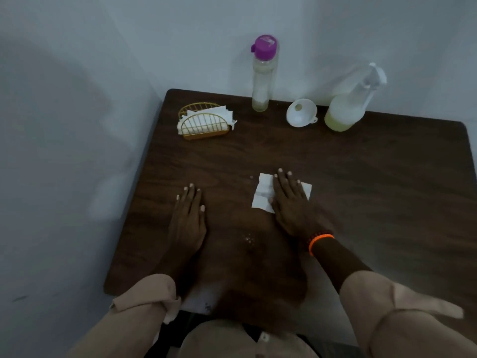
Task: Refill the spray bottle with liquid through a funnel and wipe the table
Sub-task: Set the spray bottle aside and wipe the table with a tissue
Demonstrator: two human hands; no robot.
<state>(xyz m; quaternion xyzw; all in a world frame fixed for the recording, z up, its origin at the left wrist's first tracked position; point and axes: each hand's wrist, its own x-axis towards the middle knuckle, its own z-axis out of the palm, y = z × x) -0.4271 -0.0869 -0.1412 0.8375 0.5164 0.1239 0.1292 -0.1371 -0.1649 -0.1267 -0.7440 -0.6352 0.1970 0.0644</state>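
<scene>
My right hand (293, 202) lies flat on a white paper napkin (263, 195), pressing it onto the dark wooden table (374, 189) near the middle. My left hand (188, 218) rests palm down on the bare wood to its left, holding nothing. At the back right stands the clear spray bottle (346, 109) with a white trigger head on, pale yellow liquid in its lower part. A white funnel (300, 112) lies on its side just left of it. Farther left, against the wall, stands a tall clear bottle (263, 78) with a purple cap.
A gold wire napkin holder (205, 124) with white napkins sits at the back left of the table. A few small droplets (249, 239) lie on the wood between my forearms. Walls close the table in at the back and left.
</scene>
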